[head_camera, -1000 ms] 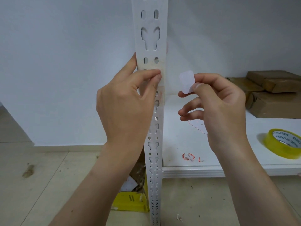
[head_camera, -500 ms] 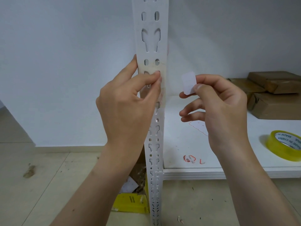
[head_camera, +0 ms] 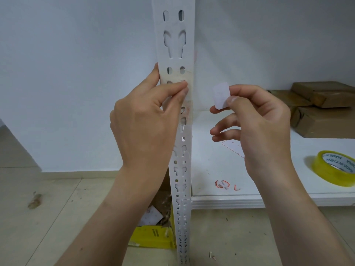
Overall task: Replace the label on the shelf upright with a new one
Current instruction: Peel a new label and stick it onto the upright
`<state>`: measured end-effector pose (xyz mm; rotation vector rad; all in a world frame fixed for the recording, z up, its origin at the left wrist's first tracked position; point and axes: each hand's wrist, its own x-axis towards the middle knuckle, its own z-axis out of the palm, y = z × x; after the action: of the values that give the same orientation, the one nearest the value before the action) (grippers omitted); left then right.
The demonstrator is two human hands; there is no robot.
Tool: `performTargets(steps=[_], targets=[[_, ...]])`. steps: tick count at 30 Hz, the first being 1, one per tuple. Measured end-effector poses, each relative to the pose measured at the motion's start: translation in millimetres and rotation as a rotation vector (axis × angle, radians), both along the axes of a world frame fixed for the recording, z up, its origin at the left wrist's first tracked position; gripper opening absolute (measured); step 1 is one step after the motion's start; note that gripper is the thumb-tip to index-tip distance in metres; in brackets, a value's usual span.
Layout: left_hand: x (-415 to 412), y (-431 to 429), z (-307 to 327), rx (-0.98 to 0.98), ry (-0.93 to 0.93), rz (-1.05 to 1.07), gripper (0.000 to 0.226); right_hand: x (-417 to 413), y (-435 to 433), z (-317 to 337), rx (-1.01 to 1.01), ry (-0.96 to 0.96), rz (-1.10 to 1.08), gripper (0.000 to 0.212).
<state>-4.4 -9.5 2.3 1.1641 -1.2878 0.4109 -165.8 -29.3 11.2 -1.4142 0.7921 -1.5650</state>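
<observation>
A: While your left hand (head_camera: 142, 123) grips the shelf upright (head_camera: 175, 60), where do its fingers sit?

B: Your thumb and forefinger are pinched together on the front face, over a discoloured, yellowish patch (head_camera: 187, 77) just above your fingertips (head_camera: 182, 87). The other fingers wrap round the far edge. Whether anything lies between the pinched tips, I cannot tell.

A: And your right hand (head_camera: 263, 127)?

B: Thumb and forefinger closed on a small white label (head_camera: 221, 95), which stands up above your thumbnail, well clear of the upright. The lower fingers are loosely curled, holding nothing.

A: Below those fingers?

B: A white shelf (head_camera: 221, 200) with a red-edged sticker sheet (head_camera: 231, 148) lying just under your curled fingers. A yellow tape roll (head_camera: 335, 169) rests on the shelf to your right, brown cardboard boxes (head_camera: 324, 110) behind it.
</observation>
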Motion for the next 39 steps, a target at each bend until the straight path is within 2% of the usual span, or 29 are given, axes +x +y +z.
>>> performTargets(steps=[9, 19, 39], targets=[[0, 3, 1, 0.061, 0.027, 0.005, 0.017, 3, 1, 0, 0.001, 0.006, 0.002, 0.025], [7, -13, -14, -0.114, -0.102, 0.035, 0.016, 2, 0, 2, -0.012, -0.006, 0.002, 0.03], [6, -12, -16, -0.1, -0.123, 0.083, 0.021, 1, 1, 1, -0.009, -0.01, 0.01, 0.026]])
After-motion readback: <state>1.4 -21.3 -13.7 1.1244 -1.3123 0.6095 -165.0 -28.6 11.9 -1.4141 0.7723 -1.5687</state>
